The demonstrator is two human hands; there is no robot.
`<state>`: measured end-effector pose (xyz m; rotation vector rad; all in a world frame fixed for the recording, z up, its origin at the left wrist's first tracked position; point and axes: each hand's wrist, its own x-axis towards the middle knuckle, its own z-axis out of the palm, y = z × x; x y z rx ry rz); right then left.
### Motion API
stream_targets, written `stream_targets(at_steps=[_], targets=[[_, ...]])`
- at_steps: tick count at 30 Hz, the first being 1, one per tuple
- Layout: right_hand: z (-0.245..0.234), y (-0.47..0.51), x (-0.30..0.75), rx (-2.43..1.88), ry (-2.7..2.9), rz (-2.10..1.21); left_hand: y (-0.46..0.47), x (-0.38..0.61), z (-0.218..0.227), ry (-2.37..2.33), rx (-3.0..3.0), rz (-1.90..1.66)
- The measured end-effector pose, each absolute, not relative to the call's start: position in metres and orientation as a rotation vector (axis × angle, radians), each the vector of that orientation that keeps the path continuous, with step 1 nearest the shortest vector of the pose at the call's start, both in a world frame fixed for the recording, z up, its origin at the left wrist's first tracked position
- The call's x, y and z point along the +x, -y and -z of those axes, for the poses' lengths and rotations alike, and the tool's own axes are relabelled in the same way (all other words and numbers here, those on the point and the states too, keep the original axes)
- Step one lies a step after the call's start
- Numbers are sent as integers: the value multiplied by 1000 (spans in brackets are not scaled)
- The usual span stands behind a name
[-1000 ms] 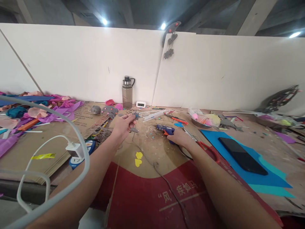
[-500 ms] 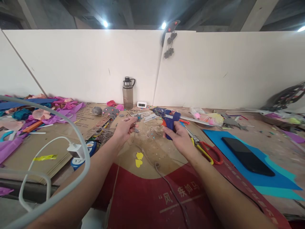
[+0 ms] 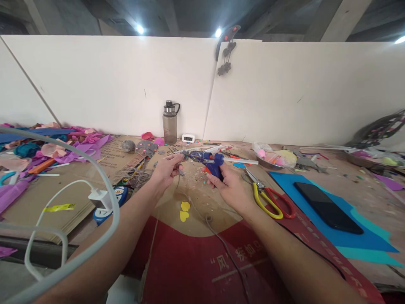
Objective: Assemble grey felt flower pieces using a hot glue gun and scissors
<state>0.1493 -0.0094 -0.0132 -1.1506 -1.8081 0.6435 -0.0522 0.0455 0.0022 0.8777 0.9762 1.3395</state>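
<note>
My right hand (image 3: 232, 185) is closed around the handle of a blue hot glue gun (image 3: 215, 165), with a whitish glue stick (image 3: 243, 161) poking out of its back. The gun's nozzle points left and reaches the fingertips of my left hand (image 3: 166, 171). Those fingers are pinched on a small greyish piece, mostly hidden by fingers and nozzle. A thin grey string (image 3: 193, 202) runs down from near the left fingers across the cardboard (image 3: 218, 223). Two small yellow cut-outs (image 3: 184, 211) lie below the hands.
Scissors (image 3: 268, 200) with red and yellow handles lie right, beside a black phone (image 3: 327, 207) on blue sheets (image 3: 376, 238). A bottle (image 3: 170, 126) and small digital clock (image 3: 188, 138) stand behind. A white cable (image 3: 107, 181) loops at left near a power strip (image 3: 109, 211) and coloured scraps (image 3: 76, 147).
My right hand has moved the glue gun left and slightly down, bringing its nozzle to the left fingertips. My left hand has stayed almost in place.
</note>
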Motion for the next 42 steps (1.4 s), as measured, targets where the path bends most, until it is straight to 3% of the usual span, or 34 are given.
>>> stream_targets(at_steps=[13,42], targets=[[11,14,149,-1274,1932,-353,-47,-53,5,-1009,1020,-1413],[9,15,150,-1312,1932,-355,-48,-55,3,-1004,1011,-1385]])
